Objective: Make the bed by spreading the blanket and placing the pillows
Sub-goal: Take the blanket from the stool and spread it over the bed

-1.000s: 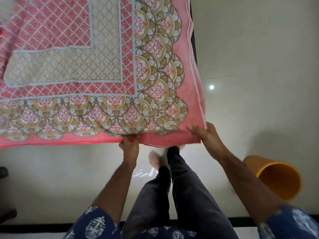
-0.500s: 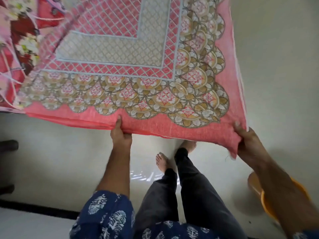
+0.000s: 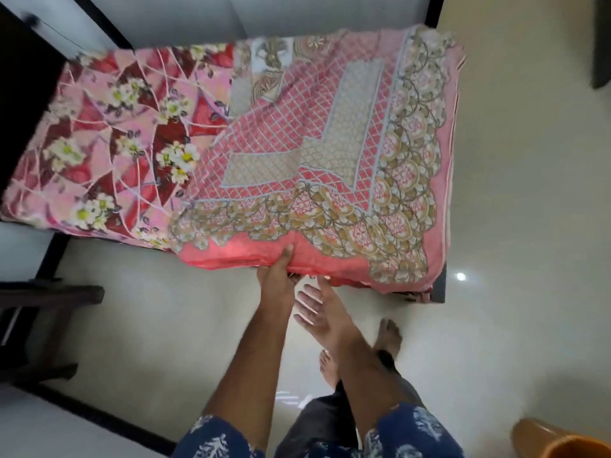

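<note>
A pink blanket (image 3: 330,153) with a lattice centre and a gold scalloped border lies folded over the right half of the bed. The bed's floral pink and red sheet (image 3: 109,140) shows on the left half. My left hand (image 3: 276,276) grips the blanket's near pink edge, thumb on top. My right hand (image 3: 317,309) hangs just below that edge, palm up, fingers relaxed, holding nothing. No pillow is visible.
A dark wooden stool or chair (image 3: 39,325) stands on the floor at the left. An orange bin (image 3: 558,441) sits at the bottom right corner. My bare feet (image 3: 360,348) stand on the pale glossy floor near the bed. Dark furniture edges the upper left.
The blanket has dropped from being held up onto the bed. My right hand has let go of its right corner and moved in beside my left hand.
</note>
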Available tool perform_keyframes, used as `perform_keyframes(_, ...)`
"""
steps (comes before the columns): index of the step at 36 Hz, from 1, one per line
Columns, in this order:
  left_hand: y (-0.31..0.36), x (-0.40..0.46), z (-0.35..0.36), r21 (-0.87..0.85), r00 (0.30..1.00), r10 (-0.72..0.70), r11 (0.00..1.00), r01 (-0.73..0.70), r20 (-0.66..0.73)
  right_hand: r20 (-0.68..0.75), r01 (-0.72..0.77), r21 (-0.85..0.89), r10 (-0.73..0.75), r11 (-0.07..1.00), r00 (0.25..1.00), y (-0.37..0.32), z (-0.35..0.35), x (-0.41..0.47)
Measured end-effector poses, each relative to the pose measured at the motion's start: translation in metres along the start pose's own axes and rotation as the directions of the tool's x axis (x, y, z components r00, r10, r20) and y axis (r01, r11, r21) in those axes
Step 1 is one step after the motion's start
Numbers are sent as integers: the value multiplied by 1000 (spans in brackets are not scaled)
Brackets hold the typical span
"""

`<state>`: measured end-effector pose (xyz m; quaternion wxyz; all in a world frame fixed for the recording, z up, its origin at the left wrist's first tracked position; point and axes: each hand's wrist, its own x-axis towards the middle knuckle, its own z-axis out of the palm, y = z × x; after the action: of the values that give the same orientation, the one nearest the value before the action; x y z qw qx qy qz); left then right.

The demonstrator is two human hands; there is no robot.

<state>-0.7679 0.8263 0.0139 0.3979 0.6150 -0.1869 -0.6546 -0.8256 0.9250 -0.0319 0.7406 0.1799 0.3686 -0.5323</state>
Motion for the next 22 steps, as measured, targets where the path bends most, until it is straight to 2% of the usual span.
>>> perform_keyframes(2,5,-5,7,21,1000,24,999,-24,14,112,36,157,-54,987,992,-15,3,-5)
perform_keyframes(4,11,-11,17,37,997,46,998,-48,68,82,165,282,-195,945,977,-37,5,-12)
perform_keyframes(6,17,-17,31,40,993,47,998,-52,104,63,292,305,-325,907,944,-64,-1,-22)
perform_keyframes(8,23,-24,45,18,993,47,999,-49,110,111,365,312,-416,877,903,-94,-10,-40)
perform_keyframes(9,26,-28,52,5,993,47,999,-48,112,131,387,321,-445,865,886,-108,-18,-45)
perform_keyframes(12,31,-36,73,-28,991,39,999,-36,124,56,382,365,-429,849,902,-152,-41,-59)
perform_keyframes(14,31,-42,87,-17,990,36,999,-34,139,-10,376,327,-394,867,919,-181,-43,-65)
perform_keyframes(17,32,-50,108,61,978,38,997,-51,204,-247,359,156,-315,920,916,-222,-42,-65)
perform_keyframes(19,33,-56,123,86,964,38,994,-63,263,-339,397,61,-355,916,871,-247,-42,-71)
perform_keyframes(22,32,-65,143,80,954,20,996,-46,300,-366,531,-8,-496,847,787,-284,-44,-99)
